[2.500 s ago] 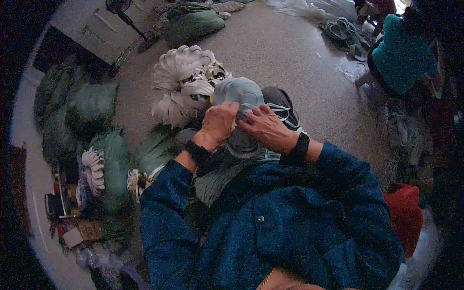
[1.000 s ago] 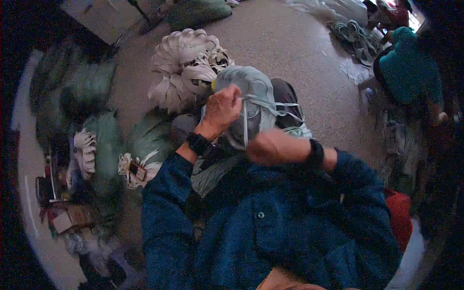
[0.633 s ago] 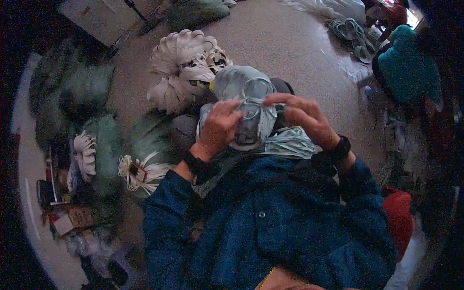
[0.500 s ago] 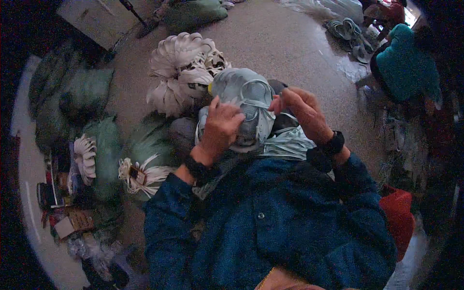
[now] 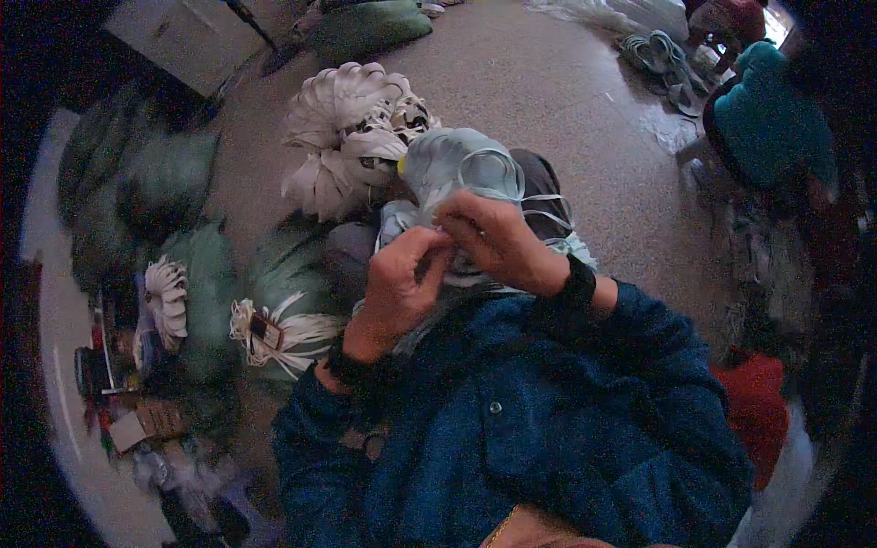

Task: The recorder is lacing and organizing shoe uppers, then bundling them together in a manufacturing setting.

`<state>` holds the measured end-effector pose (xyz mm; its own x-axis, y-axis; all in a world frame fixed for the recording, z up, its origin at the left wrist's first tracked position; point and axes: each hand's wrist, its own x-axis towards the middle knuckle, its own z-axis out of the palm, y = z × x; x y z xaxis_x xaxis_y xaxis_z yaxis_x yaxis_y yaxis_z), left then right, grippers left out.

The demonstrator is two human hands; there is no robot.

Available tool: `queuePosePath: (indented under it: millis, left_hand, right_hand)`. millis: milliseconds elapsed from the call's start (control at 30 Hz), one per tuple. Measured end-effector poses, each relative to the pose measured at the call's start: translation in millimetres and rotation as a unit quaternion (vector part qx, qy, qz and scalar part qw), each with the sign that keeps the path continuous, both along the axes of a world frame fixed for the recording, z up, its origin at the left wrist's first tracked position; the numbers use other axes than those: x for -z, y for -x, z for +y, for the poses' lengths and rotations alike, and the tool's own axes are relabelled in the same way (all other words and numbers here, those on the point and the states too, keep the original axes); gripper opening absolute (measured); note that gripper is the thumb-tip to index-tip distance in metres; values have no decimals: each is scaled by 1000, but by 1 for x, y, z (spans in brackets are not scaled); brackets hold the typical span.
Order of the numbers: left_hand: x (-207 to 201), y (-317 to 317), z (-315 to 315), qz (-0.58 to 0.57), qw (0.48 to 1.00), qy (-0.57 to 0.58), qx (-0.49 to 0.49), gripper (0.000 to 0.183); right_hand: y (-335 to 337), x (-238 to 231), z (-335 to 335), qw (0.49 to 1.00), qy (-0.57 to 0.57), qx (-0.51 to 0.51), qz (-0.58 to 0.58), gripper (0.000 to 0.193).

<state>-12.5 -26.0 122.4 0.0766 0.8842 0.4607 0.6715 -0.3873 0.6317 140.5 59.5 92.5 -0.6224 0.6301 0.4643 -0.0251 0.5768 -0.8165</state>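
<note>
My left hand (image 5: 399,288) and my right hand (image 5: 501,242) meet over my lap, fingertips pinched close together. Whatever they hold is too small and too hidden to make out. Just beyond them lies a bundle of pale grey-blue shoe uppers (image 5: 448,160), nested in one another, with a thin lace loop (image 5: 489,151) on top. To the right of my right hand, a thin pale strip (image 5: 548,197) curves over my dark-trousered knee (image 5: 539,173). Part of the grey-blue material under my hands is covered by them.
Fanned stacks of off-white shoe uppers (image 5: 343,110) lie on the floor ahead. Green sacks (image 5: 174,173) stand at left, one with white strips (image 5: 283,333) on it. A red object (image 5: 754,406) is at right. A person in teal (image 5: 772,119) sits at the far right.
My right hand has come left and down, and my left hand has lowered, so their fingertips now meet. The grey-blue bundle stays nearly in place.
</note>
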Motion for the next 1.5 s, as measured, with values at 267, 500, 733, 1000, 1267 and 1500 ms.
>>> queuePosePath:
  millis: [267,500,733,1000,1267,1500]
  left_hand:
    - [0,28,-21,-99,987,102,-71,6]
    - [24,11,-10,-21,998,54,-17,12]
    - [30,3,-2,-65,992,101,-30,11]
    - [26,1,0,-24,994,95,-41,15]
    - [21,1,5,-9,994,105,-1,17]
    - [66,-13,39,195,973,-1,-124,73]
  right_hand:
    - [-27,22,13,989,-70,82,-97,11]
    - [-12,20,7,997,-65,48,18,13]
    - [-10,22,-4,996,65,24,-48,14]
    - [-11,24,-6,999,-28,1,-43,16]
    - [-21,20,-5,996,-69,-6,-63,13]
    - [-39,-7,42,985,154,-29,76,8]
